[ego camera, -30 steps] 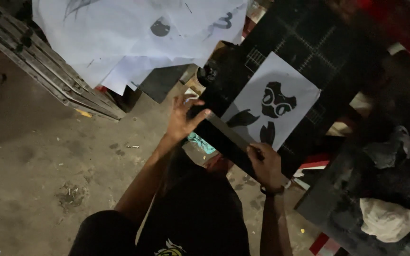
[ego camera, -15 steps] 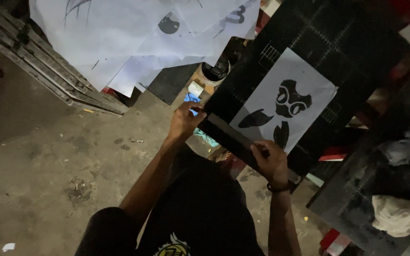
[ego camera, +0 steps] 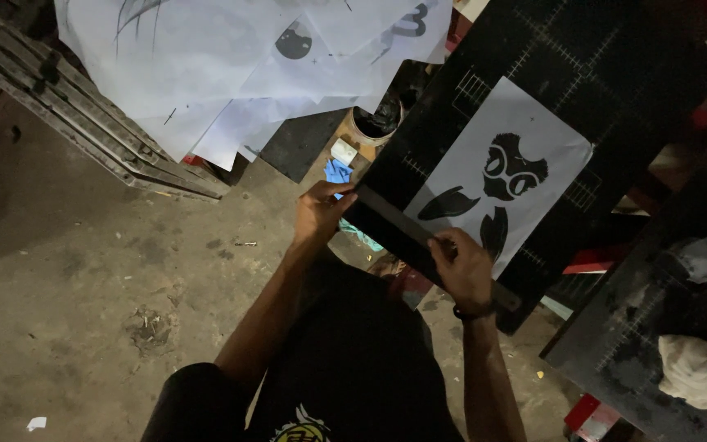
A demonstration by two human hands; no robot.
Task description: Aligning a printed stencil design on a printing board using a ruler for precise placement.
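A black board [ego camera: 615,98] with a pale grid fills the upper right. White sheets [ego camera: 231,74] overlap beyond its left edge. A white stencil sheet [ego camera: 533,135] with a dark cartoon figure lies near its lower edge. Your left hand [ego camera: 318,214] pinches the long dark bar [ego camera: 407,229] at the board's lower-left corner; your right hand [ego camera: 461,268] grips it mid-edge.
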